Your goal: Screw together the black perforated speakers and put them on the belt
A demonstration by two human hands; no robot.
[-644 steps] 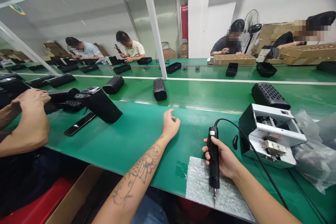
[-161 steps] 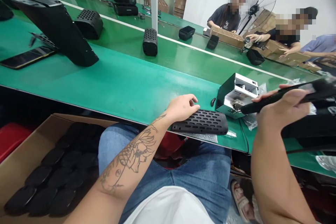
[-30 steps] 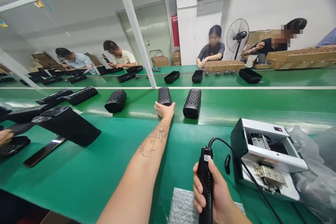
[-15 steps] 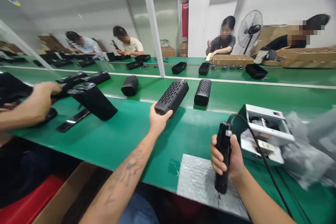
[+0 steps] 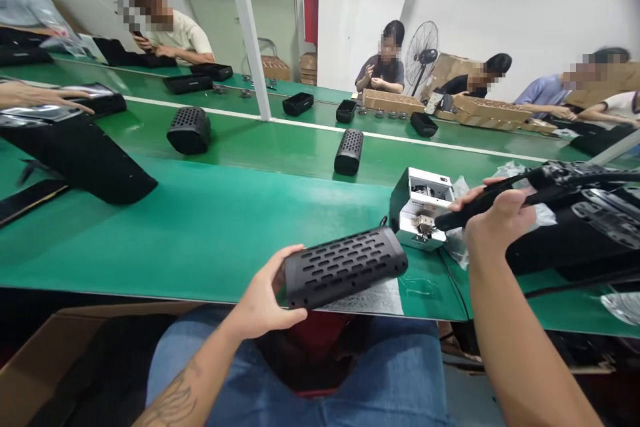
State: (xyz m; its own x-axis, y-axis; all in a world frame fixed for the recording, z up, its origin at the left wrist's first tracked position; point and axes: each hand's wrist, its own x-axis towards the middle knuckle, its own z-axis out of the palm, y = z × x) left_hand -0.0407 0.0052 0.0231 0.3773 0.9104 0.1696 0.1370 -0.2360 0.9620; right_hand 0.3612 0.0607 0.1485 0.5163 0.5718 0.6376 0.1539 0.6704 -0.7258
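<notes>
Speaker casing (image 5: 345, 268) of perforated black plastic gripped in left hand (image 5: 265, 297), right hand (image 5: 500, 213) clenching corded screwdriver (image 5: 463, 212).

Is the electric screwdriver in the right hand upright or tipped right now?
Tipped nearly level: the electric screwdriver in the right hand lies sideways, its tip end toward the screw feeder.

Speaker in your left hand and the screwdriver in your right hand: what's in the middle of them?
In the head view, a white screw feeder sits between the black speaker and the electric screwdriver.
</notes>
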